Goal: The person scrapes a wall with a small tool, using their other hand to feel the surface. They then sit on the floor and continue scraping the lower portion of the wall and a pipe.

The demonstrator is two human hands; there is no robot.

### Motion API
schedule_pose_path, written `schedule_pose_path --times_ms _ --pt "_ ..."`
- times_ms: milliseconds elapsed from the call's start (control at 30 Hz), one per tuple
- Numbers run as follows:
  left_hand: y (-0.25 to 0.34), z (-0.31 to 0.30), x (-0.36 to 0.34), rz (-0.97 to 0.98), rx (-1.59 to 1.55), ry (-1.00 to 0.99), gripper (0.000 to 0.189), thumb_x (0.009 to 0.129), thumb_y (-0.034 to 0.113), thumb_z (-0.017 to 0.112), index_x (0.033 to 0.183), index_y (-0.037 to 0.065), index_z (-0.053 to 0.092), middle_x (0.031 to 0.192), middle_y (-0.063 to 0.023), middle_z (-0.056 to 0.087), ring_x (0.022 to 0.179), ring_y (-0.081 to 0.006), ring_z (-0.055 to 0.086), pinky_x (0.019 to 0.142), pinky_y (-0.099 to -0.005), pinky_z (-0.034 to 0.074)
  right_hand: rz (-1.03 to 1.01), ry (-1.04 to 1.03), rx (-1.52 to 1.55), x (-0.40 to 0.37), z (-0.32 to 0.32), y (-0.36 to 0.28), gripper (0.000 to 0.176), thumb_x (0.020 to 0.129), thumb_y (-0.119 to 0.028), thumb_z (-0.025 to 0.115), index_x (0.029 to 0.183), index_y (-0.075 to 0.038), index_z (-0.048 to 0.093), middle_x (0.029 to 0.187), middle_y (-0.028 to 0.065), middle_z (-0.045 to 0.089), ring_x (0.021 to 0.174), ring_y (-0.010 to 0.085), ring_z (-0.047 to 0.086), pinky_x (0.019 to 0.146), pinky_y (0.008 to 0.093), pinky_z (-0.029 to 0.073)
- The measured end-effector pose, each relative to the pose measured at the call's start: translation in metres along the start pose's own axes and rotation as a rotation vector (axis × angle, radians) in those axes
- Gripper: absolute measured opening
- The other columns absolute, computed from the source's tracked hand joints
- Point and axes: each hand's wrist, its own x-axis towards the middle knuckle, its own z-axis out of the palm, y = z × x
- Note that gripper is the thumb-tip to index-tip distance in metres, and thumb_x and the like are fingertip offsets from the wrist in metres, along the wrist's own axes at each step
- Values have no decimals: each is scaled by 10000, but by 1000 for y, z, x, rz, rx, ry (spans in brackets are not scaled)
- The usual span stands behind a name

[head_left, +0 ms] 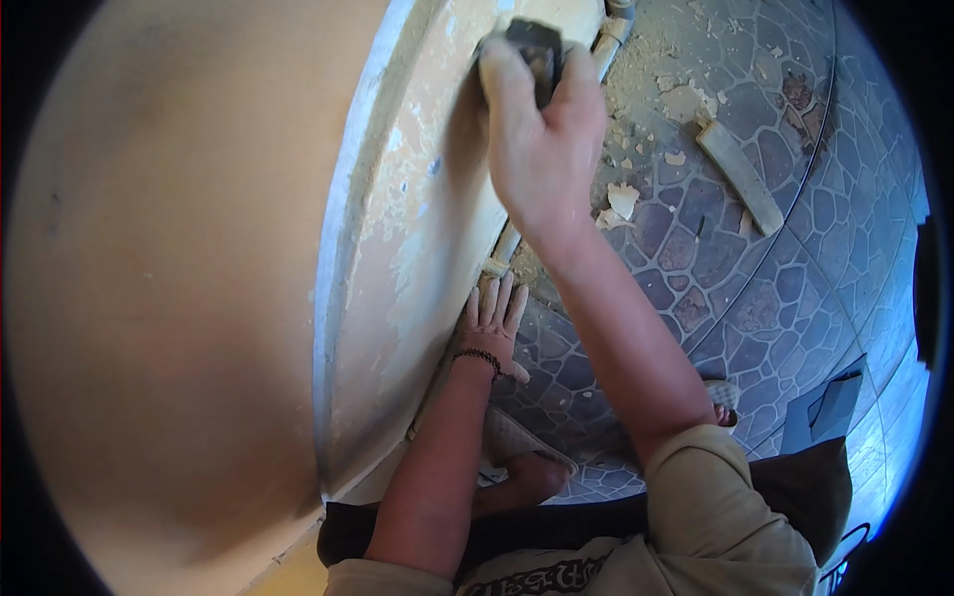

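Note:
My right hand [545, 139] is closed round a dark block [537, 58], which it holds against the lower wall [412, 199]. That wall face is patchy, with worn paint and small bluish spots. Lower down, my left hand [494, 308] lies flat with its fingers spread and dusty, beside the foot of the wall and just below a pipe [505, 246]. A dark beaded bracelet [479, 358] is round the left wrist. The underside of the block is hidden.
Paint flakes [623, 201] and dust lie on the stone-patterned floor [785, 238]. A wooden strip [740, 179] rests there near a thin dark cable [760, 260]. A grey flat object [823, 409] is at the lower right. My sandalled feet are below my arms.

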Motion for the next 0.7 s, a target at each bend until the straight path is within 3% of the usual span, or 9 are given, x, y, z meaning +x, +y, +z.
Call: schedule_pose_path --times_ms 100,200,333,367,500,567,600,667,700 --pt "-3 -6 1 -1 13 -9 1461 471 685 784 1515 114 -63 1581 -152 -68 1461 -323 -26 1153 -531 -35 -231 -121 22 -12 -4 2 300 889 -269 631 893 21 552 703 137 632 621 202 606 601 338 498" --pt "-2 -3 1 3 0 35 1460 472 690 781 1515 114 -62 1583 -150 -61 1462 -320 -24 1153 -528 -35 53 -73 -156 16 -13 7 281 901 -266 622 931 6 558 709 118 638 627 186 630 596 312 502" --pt "-2 -2 5 -5 34 -63 1462 470 704 772 1515 121 -67 1585 -143 -43 1462 -318 -23 1151 -526 -44 -35 -179 28 -14 -5 -22 296 908 -266 622 976 15 557 700 90 609 620 134 567 584 307 484" --pt "-3 1 6 11 31 -76 1455 469 708 770 1518 123 -50 1586 -143 -33 1463 -316 -23 1151 -526 -44 -158 -177 39 -22 0 -16 269 916 -231 624 989 19 555 721 71 610 639 116 558 576 292 477" --pt "-4 6 7 15 47 -69 1418 460 734 754 1523 120 45 1584 -144 32 1462 -316 -25 1149 -537 -50 66 -13 214 -14 -4 -4 267 929 -239 628 993 12 562 745 31 601 653 91 538 566 255 458" --pt "-4 24 14 105 -227 242 1190 609 673 646 1508 90 127 1569 -154 112 1451 -347 23 1144 -564 -24 123 29 146 -23 -6 -12 263 920 -235 643 976 12 571 756 20 581 660 91 521 572 252 446" --pt "-9 57 29 216 -510 532 979 761 602 543 1493 63 180 1556 -163 169 1440 -376 73 1140 -587 3 132 0 137 -34 -5 -15 254 914 -227 650 958 11 573 773 29 574 673 96 519 583 252 444" --pt "-12 51 23 243 -409 723 721 931 471 409 1477 34 233 1541 -175 225 1422 -409 148 1132 -614 51 174 -44 197 -60 3 -20 217 904 -191 658 907 7 571 854 89 543 733 117 519 647 254 448" --pt "-10 44 12 151 -30 612 664 949 410 378 1476 32 234 1541 -178 225 1415 -412 172 1129 -617 71 113 -44 197 -68 7 -13 217 906 -189 656 923 7 565 828 88 541 720 118 517 635 258 445"
